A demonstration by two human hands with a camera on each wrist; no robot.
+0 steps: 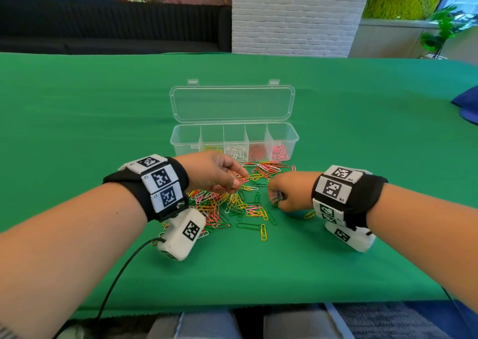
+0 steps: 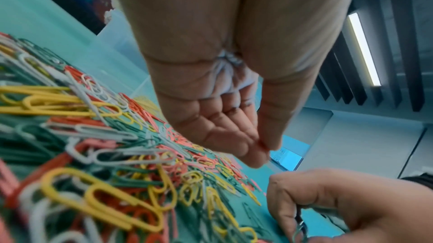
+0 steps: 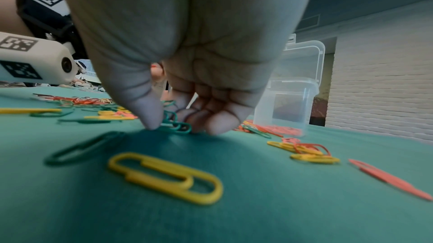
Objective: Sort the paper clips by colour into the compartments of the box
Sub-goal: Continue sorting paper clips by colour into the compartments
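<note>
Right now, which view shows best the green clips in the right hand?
The right wrist view: the green clips sit sharp and close between the thumb and fingers of the right hand, at the cloth. The head view shows them small under the fist; the left wrist view shows only a blurred bit at its lower edge.

Mixed-colour paper clips [image 1: 232, 204] lie heaped before the open clear box [image 1: 234, 142].

The box [image 1: 234, 142] sits on the counter [image 1: 77, 106], its lid [image 1: 232, 103] open behind it. The loose clips [image 1: 232, 199] lie just before it, between the left hand [image 1: 212, 174] and right hand [image 1: 289, 192].
</note>
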